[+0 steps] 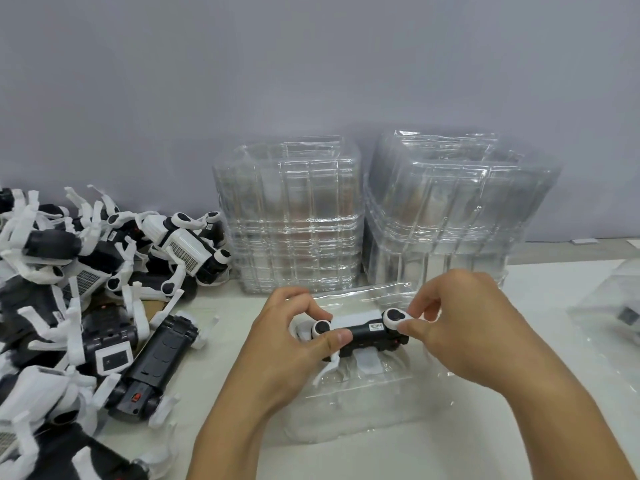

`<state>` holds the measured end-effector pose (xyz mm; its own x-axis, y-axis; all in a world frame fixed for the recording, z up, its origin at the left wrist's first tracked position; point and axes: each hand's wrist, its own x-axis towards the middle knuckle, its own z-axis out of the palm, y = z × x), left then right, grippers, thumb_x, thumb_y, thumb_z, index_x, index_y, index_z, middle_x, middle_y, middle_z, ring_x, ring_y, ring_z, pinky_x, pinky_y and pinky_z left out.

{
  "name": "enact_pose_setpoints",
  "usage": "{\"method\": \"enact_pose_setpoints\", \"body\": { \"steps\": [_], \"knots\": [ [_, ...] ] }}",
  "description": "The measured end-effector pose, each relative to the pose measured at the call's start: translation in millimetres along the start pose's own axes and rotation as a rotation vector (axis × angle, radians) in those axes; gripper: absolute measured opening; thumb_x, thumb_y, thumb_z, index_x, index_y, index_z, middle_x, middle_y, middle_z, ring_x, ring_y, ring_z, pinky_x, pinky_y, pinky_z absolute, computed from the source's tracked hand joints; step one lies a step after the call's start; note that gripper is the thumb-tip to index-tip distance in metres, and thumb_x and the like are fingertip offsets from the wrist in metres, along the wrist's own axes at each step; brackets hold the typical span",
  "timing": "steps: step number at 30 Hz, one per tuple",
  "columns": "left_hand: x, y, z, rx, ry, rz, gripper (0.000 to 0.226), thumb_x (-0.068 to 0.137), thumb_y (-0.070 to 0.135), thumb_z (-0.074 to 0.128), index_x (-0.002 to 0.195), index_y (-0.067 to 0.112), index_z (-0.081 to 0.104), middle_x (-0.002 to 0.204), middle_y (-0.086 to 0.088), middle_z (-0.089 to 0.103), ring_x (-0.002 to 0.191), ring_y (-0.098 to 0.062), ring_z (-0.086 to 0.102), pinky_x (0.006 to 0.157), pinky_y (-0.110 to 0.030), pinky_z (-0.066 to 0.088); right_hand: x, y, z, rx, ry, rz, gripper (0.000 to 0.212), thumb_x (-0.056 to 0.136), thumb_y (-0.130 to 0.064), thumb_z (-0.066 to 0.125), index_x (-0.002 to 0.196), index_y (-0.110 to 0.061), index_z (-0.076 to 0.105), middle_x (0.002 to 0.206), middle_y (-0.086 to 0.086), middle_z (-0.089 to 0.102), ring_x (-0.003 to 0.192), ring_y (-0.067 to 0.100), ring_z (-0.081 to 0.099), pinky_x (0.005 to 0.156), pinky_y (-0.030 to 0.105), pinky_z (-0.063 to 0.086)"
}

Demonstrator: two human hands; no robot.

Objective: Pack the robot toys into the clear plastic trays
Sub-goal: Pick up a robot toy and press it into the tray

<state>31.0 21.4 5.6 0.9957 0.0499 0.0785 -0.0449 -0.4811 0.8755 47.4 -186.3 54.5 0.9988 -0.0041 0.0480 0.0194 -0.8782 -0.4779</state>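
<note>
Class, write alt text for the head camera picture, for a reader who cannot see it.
Two hands, left hand and right hand, grip a black and white robot toy by its ends over a clear tray on a table. A pile of toys lies left; stacked trays stand behind.

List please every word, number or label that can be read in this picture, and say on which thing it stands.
None can be read.
Robot toy held by the left hand and right hand: small sticker on its black body, print too blurred.
Pile of robot toys on the left: small white stickers, too small to read.
Clear trays: no print seen.
</note>
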Motion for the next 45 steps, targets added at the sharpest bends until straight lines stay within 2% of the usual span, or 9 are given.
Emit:
{"method": "enact_pose_setpoints", "body": {
  "steps": [10, 16, 20, 26, 29, 31, 35, 39, 45],
  "knots": [
    [-0.5, 0.7, -0.8, 0.013, -0.015, -0.007, 0.027, 0.067, 0.033, 0.088, 0.081, 0.024, 0.066, 0.116, 0.028, 0.05, 0.098, 0.029, 0.041, 0.071, 0.008, 0.027, 2.7, 3.6, 11.0, 0.123, 0.012, 0.128, 0.025, 0.07, -0.036, 0.088, 0.065, -0.029, 0.064, 0.078, -0.013, 0.052, 0.07, 0.008, 0.053, 0.059, 0.029, 0.041],
    [-1.7, 2.1, -0.4, -0.037, 0.024, -0.053, 0.019, 0.081, 0.042, 0.075, 0.089, 0.034, 0.059, 0.115, 0.028, 0.054, 0.114, 0.012, 0.044, 0.086, -0.018, 0.036, 4.3, 0.9, 7.5, 0.301, -0.057, 0.062, 0.02, 0.074, -0.04, 0.085, 0.079, -0.038, 0.065, 0.093, -0.014, 0.051, 0.08, 0.002, 0.052, 0.055, 0.017, 0.035],
    [-0.8, -0.1, 1.4, -0.082, 0.066, -0.079, 0.009, 0.091, 0.039, 0.065, 0.096, 0.036, 0.059, 0.112, 0.03, 0.055, 0.114, 0.014, 0.042, 0.084, -0.019, 0.037, 4.7, -3.1, 17.7, 0.249, -0.013, 0.055, 0.02, 0.076, -0.035, 0.085, 0.077, -0.036, 0.066, 0.096, -0.018, 0.046, 0.082, 0.002, 0.048, 0.054, 0.011, 0.031],
    [0.8, -1.0, 5.2, -0.142, 0.11, -0.037, 0.007, 0.094, 0.035, 0.061, 0.101, 0.036, 0.058, 0.096, 0.039, 0.061, 0.105, 0.016, 0.048, 0.081, -0.012, 0.034, 4.5, -3.1, 14.4, 0.204, -0.032, 0.042, 0.022, 0.071, -0.032, 0.089, 0.072, -0.034, 0.066, 0.093, -0.022, 0.046, 0.087, 0.006, 0.053, 0.066, 0.025, 0.042],
    [2.5, -0.8, 6.2, -0.271, 0.193, -0.065, 0.003, 0.094, 0.04, 0.059, 0.096, 0.04, 0.061, 0.101, 0.032, 0.063, 0.1, 0.014, 0.054, 0.081, -0.015, 0.037, 2.2, -9.4, 14.7, 0.079, 0.007, -0.118, 0.018, 0.078, -0.042, 0.081, 0.086, -0.037, 0.066, 0.103, -0.017, 0.05, 0.109, 0.009, 0.045, 0.097, 0.036, 0.037],
    [3.7, -0.5, 6.1, -0.372, 0.236, -0.112, 0.008, 0.094, 0.043, 0.057, 0.089, 0.043, 0.063, 0.101, 0.024, 0.066, 0.094, 0.011, 0.059, 0.079, -0.019, 0.039, -2.2, -22.7, 17.6, 0.177, 0.022, -0.233, 0.019, 0.08, -0.051, 0.075, 0.094, -0.043, 0.065, 0.108, -0.022, 0.05, 0.115, 0.003, 0.04, 0.104, 0.038, 0.031],
    [5.1, -2.3, 6.7, -0.419, 0.234, -0.136, 0.018, 0.098, 0.042, 0.052, 0.087, 0.039, 0.066, 0.097, 0.018, 0.069, 0.09, 0.008, 0.061, 0.081, -0.026, 0.043, -9.6, -46.7, 35.7, 0.25, -0.155, -0.352, 0.026, 0.083, -0.051, 0.073, 0.108, -0.047, 0.067, 0.111, -0.024, 0.056, 0.114, 0.0, 0.046, 0.108, 0.039, 0.031],
    [5.7, -3.1, 6.7, -0.426, 0.239, -0.143, 0.019, 0.099, 0.04, 0.05, 0.088, 0.039, 0.067, 0.095, 0.022, 0.069, 0.089, 0.013, 0.059, 0.081, -0.025, 0.042, -9.3, -49.5, 46.4, 0.13, -0.138, -0.323, 0.028, 0.086, -0.04, 0.074, 0.113, -0.043, 0.069, 0.111, -0.021, 0.063, 0.115, 0.006, 0.048, 0.107, 0.038, 0.026],
    [6.5, -3.1, 7.7, -0.41, 0.246, -0.15, 0.018, 0.099, 0.038, 0.052, 0.087, 0.039, 0.065, 0.093, 0.02, 0.068, 0.087, 0.01, 0.058, 0.077, -0.023, 0.04, -10.7, -51.1, 43.8, 0.162, -0.135, -0.251, 0.033, 0.075, -0.041, 0.084, 0.106, -0.047, 0.073, 0.102, -0.017, 0.071, 0.101, 0.005, 0.061, 0.097, 0.028, 0.046]
  ]
}}
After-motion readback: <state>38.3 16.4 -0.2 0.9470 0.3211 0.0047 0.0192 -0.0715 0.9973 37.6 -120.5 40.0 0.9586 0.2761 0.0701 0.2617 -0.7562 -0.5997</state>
